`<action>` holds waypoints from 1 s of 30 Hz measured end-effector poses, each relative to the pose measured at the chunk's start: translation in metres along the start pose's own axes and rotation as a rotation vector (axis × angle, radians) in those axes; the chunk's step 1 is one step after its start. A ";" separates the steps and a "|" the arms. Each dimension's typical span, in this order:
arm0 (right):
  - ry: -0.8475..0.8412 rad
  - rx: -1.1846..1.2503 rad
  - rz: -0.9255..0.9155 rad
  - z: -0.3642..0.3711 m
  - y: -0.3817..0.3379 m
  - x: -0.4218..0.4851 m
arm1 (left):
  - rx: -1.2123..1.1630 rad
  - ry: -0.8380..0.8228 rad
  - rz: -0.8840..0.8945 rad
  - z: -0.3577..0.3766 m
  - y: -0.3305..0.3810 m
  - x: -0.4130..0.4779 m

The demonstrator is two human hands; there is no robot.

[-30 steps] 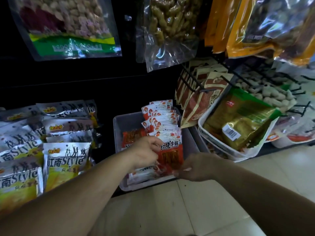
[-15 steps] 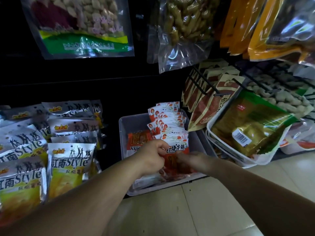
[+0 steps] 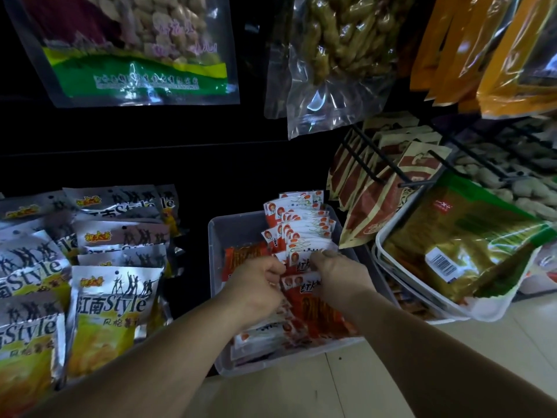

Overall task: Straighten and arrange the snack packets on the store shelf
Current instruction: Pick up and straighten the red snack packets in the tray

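Your left fingers [image 3: 272,271] were curled tight, pinching the left edges of the front packets [image 3: 301,267]. Your right fingers [image 3: 324,255] were hooked over their tops from the other side. So your left hand [image 3: 256,286] and right hand [image 3: 339,274] held the same small red-and-white bundle, about midway along the clear bin [image 3: 216,236], nearer its right wall.

That grip was only on slick film edges. I judged that a packet in the middle of the bundle could have slid out and dropped onto the loose packets [image 3: 262,336] lying flat along the bin's front edge, which were already untidy.

Behind the bundle the standing row [image 3: 304,224] ran toward the bin's back right corner, fanned and leaning. Only its neighbours and your hands seemed to prop it. Had you tugged the bundle forward or let go all at once, the row would likely have slumped toward the front edge. The bin's left half held just an orange packet [image 3: 244,256] lying flat, so nothing would have stopped a sideways topple there either.

The bin seemed to sit right at the shelf's front edge, above the floor tiles [image 3: 301,393], so a hard downward press near that edge might have tipped it. Your right forearm passed near the tilted white basket [image 3: 380,251], and a wide elbow swing could have knocked it.
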State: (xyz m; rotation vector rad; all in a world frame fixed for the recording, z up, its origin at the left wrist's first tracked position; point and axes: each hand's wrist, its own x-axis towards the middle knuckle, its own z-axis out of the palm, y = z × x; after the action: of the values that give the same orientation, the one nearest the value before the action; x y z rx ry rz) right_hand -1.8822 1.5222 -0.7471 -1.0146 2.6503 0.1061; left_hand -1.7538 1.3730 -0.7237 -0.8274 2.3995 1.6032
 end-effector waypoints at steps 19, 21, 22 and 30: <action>0.233 0.062 0.054 -0.018 0.011 -0.021 | 0.021 -0.006 -0.012 -0.002 0.009 -0.012; 0.286 0.092 0.076 -0.022 0.013 -0.022 | 0.018 0.005 0.001 -0.003 0.009 -0.011; 0.331 0.109 0.070 -0.025 0.013 -0.022 | 0.021 0.011 0.004 -0.004 0.008 -0.010; 0.418 -0.023 -0.060 -0.048 0.003 -0.038 | 0.336 -0.174 0.089 0.007 -0.008 -0.010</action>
State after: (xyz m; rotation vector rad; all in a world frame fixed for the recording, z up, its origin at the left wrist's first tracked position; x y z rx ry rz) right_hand -1.8693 1.5409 -0.6903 -1.2387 2.9883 -0.1016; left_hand -1.7426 1.3808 -0.7298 -0.5045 2.5071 1.1900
